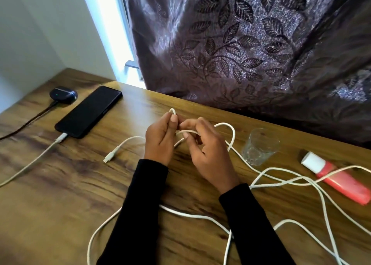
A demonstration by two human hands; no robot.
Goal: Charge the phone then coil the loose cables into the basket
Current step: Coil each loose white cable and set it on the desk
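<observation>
The phone (88, 112), upper left, is plugged in, so coiling is in hand. Both hands, left (160, 138) and right (208, 154), pinch a small loop of white cable (230, 138) at centre. Next, I judge, more slack must be gathered; no basket shows.

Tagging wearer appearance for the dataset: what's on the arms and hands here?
Both arms wear long, plain black sleeves reaching the wrists, with no visible markings. The left hand and right hand are bare: no gloves, rings, watch or bracelets visible.

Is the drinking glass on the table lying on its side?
No, the glass stands upright on the table, open mouth up, just right of the right hand.
</observation>
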